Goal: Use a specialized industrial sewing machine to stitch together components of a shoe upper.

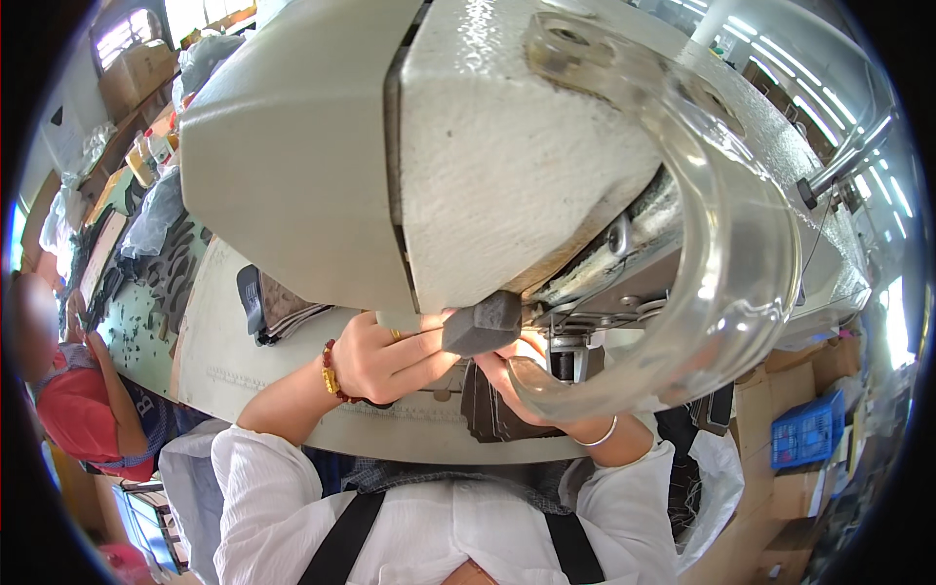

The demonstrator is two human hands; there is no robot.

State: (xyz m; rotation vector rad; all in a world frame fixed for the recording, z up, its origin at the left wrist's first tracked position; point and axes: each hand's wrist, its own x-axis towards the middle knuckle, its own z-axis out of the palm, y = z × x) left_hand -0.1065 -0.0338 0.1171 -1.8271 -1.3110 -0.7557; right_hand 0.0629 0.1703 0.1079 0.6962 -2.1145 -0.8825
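A large cream sewing machine (526, 166) fills the middle of the view. Below its head, my left hand (385, 361) reaches in from the left with its fingers bent and pressed together. The left fingertips go out of sight behind a dark grey faceted block (483, 327) at the bottom of the head. My right hand (517, 385) comes up from the other side, its fingers curled in, partly behind the block and a clear curved guard (726, 283). What either hand grips is hidden. Under the right hand, dark brown flat pieces (492, 414) lie layered on the table.
A small stack of brown, dark-edged pieces (283, 302) lies on the pale worktable (229, 341) at left. Beyond it, a green table (146, 292) carries dark cut strips, and a person in red (88, 414) sits there. A blue crate (807, 429) stands among cardboard boxes at right.
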